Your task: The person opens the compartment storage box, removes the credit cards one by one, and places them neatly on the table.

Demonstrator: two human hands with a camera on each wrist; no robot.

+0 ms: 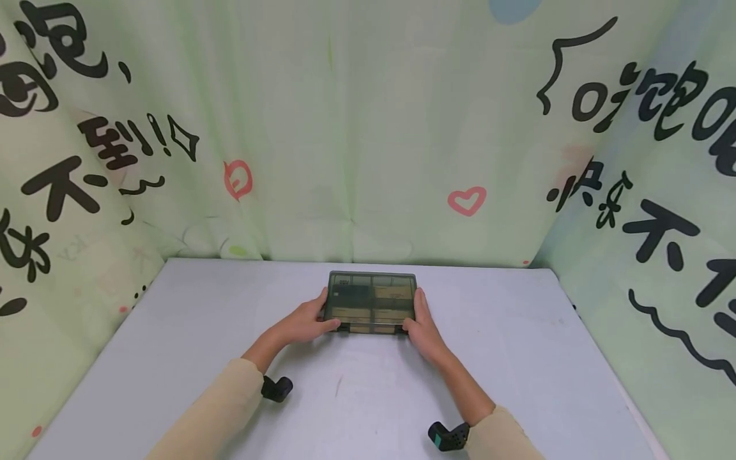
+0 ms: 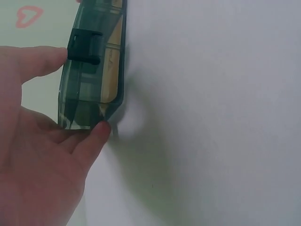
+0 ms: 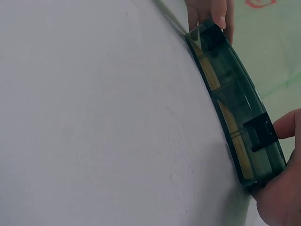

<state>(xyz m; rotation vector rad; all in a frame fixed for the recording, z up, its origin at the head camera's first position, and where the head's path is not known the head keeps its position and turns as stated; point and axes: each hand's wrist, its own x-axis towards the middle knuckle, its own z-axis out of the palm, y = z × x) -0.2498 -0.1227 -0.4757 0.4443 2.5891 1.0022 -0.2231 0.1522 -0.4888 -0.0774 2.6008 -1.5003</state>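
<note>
— Where's the box?
— Between the fingers – left hand (image 1: pixel 303 324) and right hand (image 1: pixel 424 329) pinch the smoky compartment box (image 1: pixel 370 303) by its ends (thumbs by the latches), on the table (image 1: pixel 517 358)

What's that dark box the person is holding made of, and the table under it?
The box looks like smoky, see-through plastic with a glossy finish: its dividers and tan contents show through the lid, and a black latch sits on its front edge. The table seems covered in a matte, pale grey sheet, perhaps vinyl or laminate; faint scuffs show and it gives no sharp reflections.
</note>
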